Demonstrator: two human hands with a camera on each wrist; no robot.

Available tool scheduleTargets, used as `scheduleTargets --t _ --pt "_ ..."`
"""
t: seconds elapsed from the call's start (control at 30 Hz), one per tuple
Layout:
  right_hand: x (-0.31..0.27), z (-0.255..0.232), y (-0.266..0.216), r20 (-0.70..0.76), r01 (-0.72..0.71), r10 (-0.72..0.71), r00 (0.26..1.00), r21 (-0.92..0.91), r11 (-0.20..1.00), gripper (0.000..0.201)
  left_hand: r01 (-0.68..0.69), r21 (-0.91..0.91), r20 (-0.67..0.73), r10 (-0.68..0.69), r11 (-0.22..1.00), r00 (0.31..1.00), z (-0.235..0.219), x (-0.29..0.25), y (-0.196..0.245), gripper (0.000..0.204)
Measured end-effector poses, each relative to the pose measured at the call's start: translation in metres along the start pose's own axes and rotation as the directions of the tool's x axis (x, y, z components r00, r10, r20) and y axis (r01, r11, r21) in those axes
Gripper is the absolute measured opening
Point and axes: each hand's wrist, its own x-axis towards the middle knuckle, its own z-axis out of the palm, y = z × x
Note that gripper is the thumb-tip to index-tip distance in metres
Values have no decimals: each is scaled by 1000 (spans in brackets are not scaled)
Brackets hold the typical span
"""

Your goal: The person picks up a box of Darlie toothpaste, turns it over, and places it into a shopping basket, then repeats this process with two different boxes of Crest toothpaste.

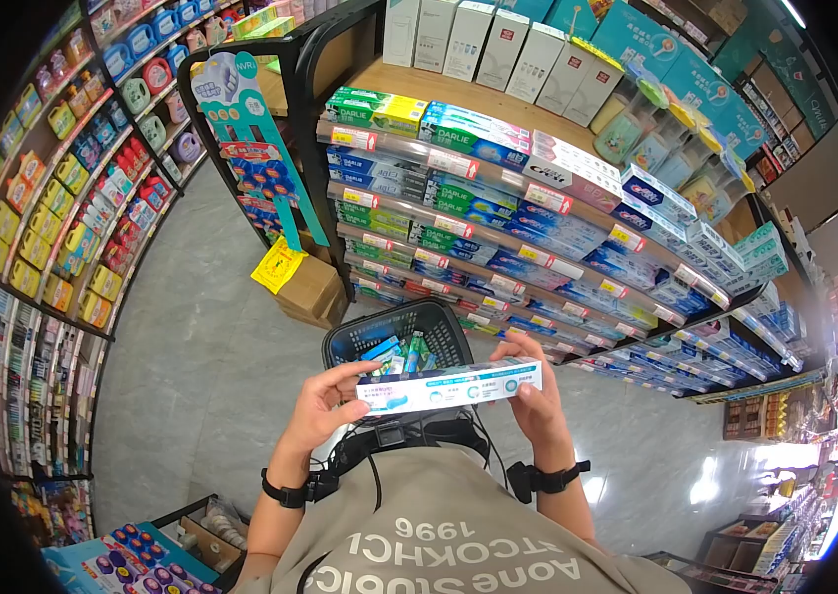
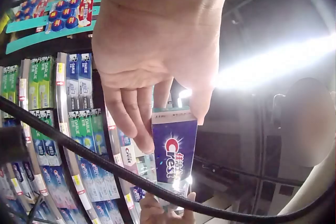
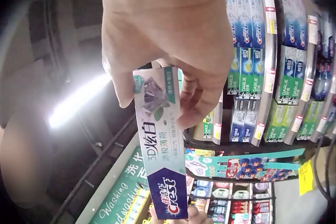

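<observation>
A long Crest toothpaste box [image 1: 450,388] is held level in front of the chest, a white side with small round pictures facing up. The left hand [image 1: 324,404] pinches its left end between thumb and fingers, and the right hand [image 1: 538,396] grips the other end. In the left wrist view the left hand [image 2: 157,50] holds the purple end of the box [image 2: 173,148]. The right wrist view shows the box's printed front [image 3: 160,134], with the right hand [image 3: 168,40] at its teal-edged end.
Just beyond the hands stands a dark basket [image 1: 340,346] with several boxes inside. Shelves of toothpaste [image 1: 478,208] curve across the front and right. A carton [image 1: 312,292] with a yellow sign [image 1: 278,264] sits on the floor; bottle shelves [image 1: 72,188] line the left.
</observation>
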Motion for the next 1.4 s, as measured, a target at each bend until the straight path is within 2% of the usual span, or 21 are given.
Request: scheduleTargets --t 0.17,0.37,0.57,0.77,1.07,1.4 --pt "1 1 -1 -14 13 -13 1000 33 999 89 -13 59 -20 14 998 1000 2 3 3 77" --pt "0 -2 -5 29 -37 37 999 5 999 89 -44 45 -31 46 998 998 5 2 11 94" --pt "1 -1 -5 36 -24 25 999 -32 999 89 -65 60 -52 69 996 996 3 0 11 94" --pt "1 -1 -8 21 -29 30 999 -49 998 97 -47 84 -52 51 995 997 3 0 12 89" --pt "2 -3 -4 18 -16 16 1000 -24 1000 102 -32 85 -53 37 996 998 1 0 7 88" --pt "2 -5 2 35 -15 14 999 6 1000 98 -39 72 -60 44 997 997 0 -1 6 88"
